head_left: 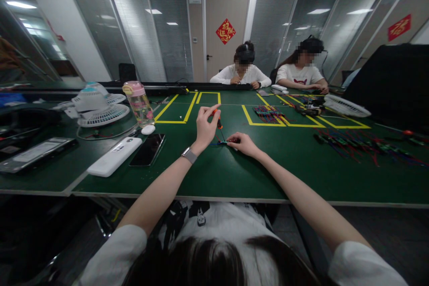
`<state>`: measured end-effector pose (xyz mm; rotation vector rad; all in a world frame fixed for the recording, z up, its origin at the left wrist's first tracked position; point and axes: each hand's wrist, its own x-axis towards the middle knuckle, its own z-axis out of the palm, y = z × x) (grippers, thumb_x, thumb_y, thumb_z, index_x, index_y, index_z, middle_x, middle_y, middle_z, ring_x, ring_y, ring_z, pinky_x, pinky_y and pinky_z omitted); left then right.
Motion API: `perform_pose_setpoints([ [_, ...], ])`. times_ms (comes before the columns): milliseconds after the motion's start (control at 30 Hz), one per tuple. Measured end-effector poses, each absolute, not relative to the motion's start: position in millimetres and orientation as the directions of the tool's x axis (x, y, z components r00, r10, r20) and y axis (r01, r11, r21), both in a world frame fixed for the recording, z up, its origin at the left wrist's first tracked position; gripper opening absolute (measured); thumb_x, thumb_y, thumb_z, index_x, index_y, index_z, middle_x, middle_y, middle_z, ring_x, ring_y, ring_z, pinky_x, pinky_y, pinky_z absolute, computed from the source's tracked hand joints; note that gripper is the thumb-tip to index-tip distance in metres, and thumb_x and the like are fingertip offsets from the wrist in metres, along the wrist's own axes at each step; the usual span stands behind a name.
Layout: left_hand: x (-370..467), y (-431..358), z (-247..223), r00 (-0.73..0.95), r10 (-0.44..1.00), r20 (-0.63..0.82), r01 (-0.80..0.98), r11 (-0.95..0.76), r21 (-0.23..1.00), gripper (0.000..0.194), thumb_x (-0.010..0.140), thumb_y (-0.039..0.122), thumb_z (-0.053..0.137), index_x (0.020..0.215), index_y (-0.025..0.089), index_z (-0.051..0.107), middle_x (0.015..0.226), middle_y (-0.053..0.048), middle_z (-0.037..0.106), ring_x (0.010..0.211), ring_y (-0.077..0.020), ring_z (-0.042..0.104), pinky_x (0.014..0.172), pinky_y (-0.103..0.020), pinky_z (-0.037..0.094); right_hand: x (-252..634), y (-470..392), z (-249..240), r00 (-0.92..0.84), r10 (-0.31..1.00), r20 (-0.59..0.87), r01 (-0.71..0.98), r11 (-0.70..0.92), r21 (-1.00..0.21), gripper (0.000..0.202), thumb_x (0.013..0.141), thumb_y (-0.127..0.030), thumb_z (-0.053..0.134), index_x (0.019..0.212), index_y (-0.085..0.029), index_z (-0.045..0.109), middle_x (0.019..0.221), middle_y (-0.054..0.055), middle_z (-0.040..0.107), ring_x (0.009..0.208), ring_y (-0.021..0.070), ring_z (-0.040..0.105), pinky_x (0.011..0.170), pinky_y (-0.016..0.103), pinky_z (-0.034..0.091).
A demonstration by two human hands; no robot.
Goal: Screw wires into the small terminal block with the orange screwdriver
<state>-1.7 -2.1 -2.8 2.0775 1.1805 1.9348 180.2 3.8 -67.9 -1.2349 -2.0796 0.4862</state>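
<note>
My left hand (205, 126) is closed around the handle of a screwdriver (219, 123), orange and black, held nearly upright with its shaft pointing down. The tip meets a small green circuit board (222, 142) with thin wires, low over the green table. From the right, my right hand (245, 144) pinches the board's edge between thumb and fingers. The fingers cover part of the board, so its details are hard to make out.
Left of my hands lie a black phone (147, 150), a white power bank (115, 156), a white earbud case (148, 129) and a pink-lidded bottle (138, 103). Wired boards (358, 143) lie in a pile at right. Two people sit across the table (201, 178).
</note>
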Motion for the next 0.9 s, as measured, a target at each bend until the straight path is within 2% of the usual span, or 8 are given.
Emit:
perform_pose_setpoints([
  [167,-2.0,-0.2,-3.4,-0.061,0.552,0.831,0.418,-0.742,0.524,0.030,0.095,0.023,0.040,0.118,0.023,0.060,0.107,-0.005,0.061,0.098,-0.0150,0.057,0.087,-0.028,0.044,180.4,5.0,-68.7,-0.341,0.872,0.351,0.629,0.489,-0.605,0.019,0.075,-0.024,0.066,0.089,-0.014,0.073,0.082,0.006,0.067,0.068,0.0128,0.057,0.065,0.023,0.045],
  [367,-0.8,-2.9,-2.7,-0.097,0.530,0.843,0.474,-0.720,0.507,0.020,0.087,0.028,0.057,0.103,0.020,0.067,0.086,-0.003,0.059,0.081,-0.0140,0.056,0.077,-0.026,0.045,179.9,4.1,-67.7,-0.341,0.874,0.345,0.623,0.486,-0.614,0.019,0.076,-0.023,0.066,0.090,-0.012,0.073,0.083,0.007,0.067,0.068,0.0125,0.057,0.064,0.023,0.044],
  [467,-0.6,-3.4,-3.0,-0.101,0.551,0.828,0.459,-0.713,0.531,0.022,0.091,0.028,0.051,0.105,0.022,0.067,0.088,-0.004,0.057,0.083,-0.0139,0.056,0.078,-0.025,0.045,179.9,3.9,-67.7,-0.338,0.875,0.347,0.624,0.484,-0.613,0.019,0.075,-0.023,0.066,0.090,-0.012,0.073,0.082,0.006,0.067,0.068,0.0125,0.057,0.064,0.023,0.044],
  [567,-1.0,-1.4,-3.8,-0.070,0.562,0.824,0.416,-0.734,0.536,0.030,0.095,0.023,0.040,0.115,0.024,0.062,0.102,-0.005,0.058,0.093,-0.0137,0.057,0.083,-0.026,0.045,180.2,4.4,-68.5,-0.337,0.872,0.355,0.624,0.490,-0.609,0.019,0.075,-0.023,0.066,0.089,-0.013,0.073,0.081,0.006,0.067,0.067,0.0125,0.057,0.064,0.023,0.044],
  [633,-1.2,-0.3,-4.2,-0.058,0.548,0.835,0.408,-0.750,0.521,0.031,0.095,0.021,0.039,0.119,0.023,0.059,0.107,-0.005,0.060,0.097,-0.0141,0.057,0.086,-0.027,0.044,180.5,4.9,-69.2,-0.341,0.869,0.359,0.621,0.495,-0.608,0.019,0.075,-0.024,0.066,0.089,-0.014,0.073,0.082,0.006,0.067,0.068,0.0124,0.057,0.064,0.023,0.044],
  [800,-1.4,-1.8,-3.8,-0.093,0.534,0.840,0.472,-0.720,0.510,0.022,0.089,0.030,0.054,0.106,0.021,0.065,0.091,-0.004,0.060,0.085,-0.0150,0.056,0.080,-0.028,0.045,180.6,5.7,-70.0,-0.335,0.870,0.361,0.615,0.493,-0.616,0.019,0.075,-0.024,0.066,0.089,-0.014,0.073,0.082,0.006,0.067,0.067,0.0126,0.057,0.064,0.024,0.044],
  [900,-1.8,-2.5,-3.4,-0.105,0.550,0.829,0.475,-0.705,0.528,0.023,0.092,0.031,0.050,0.105,0.022,0.066,0.090,-0.004,0.059,0.086,-0.0153,0.056,0.081,-0.028,0.045,180.4,5.6,-69.8,-0.334,0.871,0.361,0.616,0.492,-0.615,0.019,0.075,-0.024,0.066,0.089,-0.013,0.073,0.081,0.006,0.067,0.066,0.0124,0.057,0.063,0.023,0.044],
])
